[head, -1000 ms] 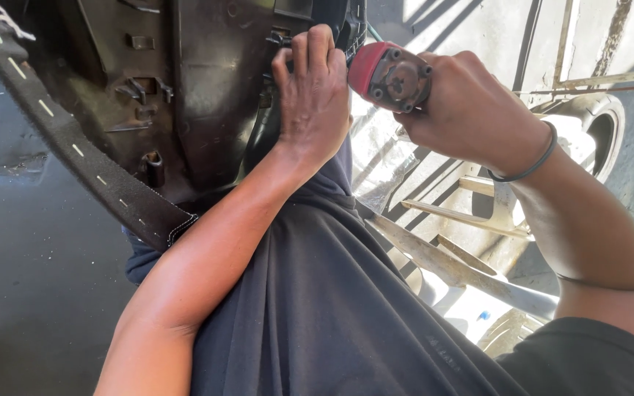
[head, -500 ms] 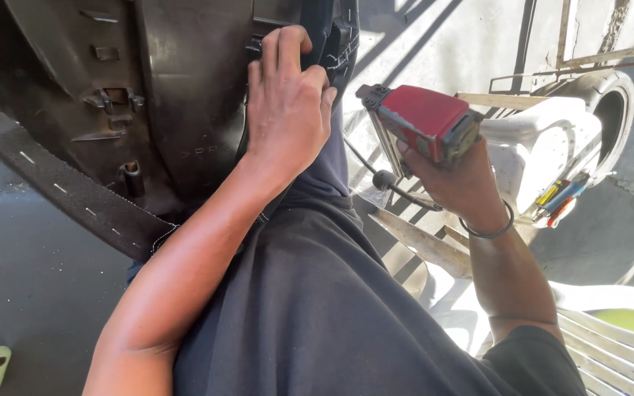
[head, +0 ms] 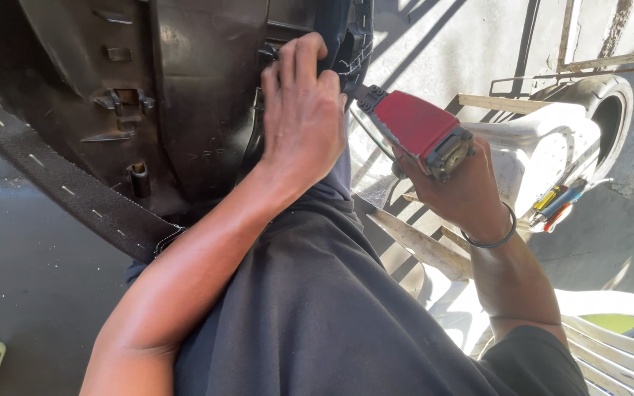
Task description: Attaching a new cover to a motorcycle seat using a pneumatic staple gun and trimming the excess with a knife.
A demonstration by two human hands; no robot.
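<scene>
- The left hand (head: 304, 121) lies flat, fingers spread and curled over the edge of a black moulded plastic panel (head: 185, 103). It presses there rather than closing round anything, which seems meant to keep the panel and the cover on it from shifting.
- The panel rests tilted on the person's lap, its inner face turned up. That face is glossy and hard, with ribs, small clip sockets and raised tabs cast into it.
- The right hand (head: 464, 194) is clamped round a red stapler-like hand tool (head: 416, 128). The tool has a boxy red body, a dark metal nose and a grey butt end that faces the camera. Its nose points at the panel edge, just beside the left fingertips, so it is likely being brought to the seam that the other hand pins down. Whether the nose touches the panel cannot be told.
- A thin dark bracelet (head: 489, 238) circles the right wrist.
- A black fabric strip (head: 75, 191) with pale stitching runs slantwise across the lower left of the panel. It looks soft, matte and woven beside the shiny plastic.
- The person's dark grey trousers (head: 310, 308) fill the lower middle, smooth and slightly creased.
- To the right stands a white plastic chair (head: 530, 139), sunlit, with a few coloured pens or small tools (head: 555, 202) lying on it.
- The ground is grey concrete floor (head: 31, 293), speckled with small pale bits.
</scene>
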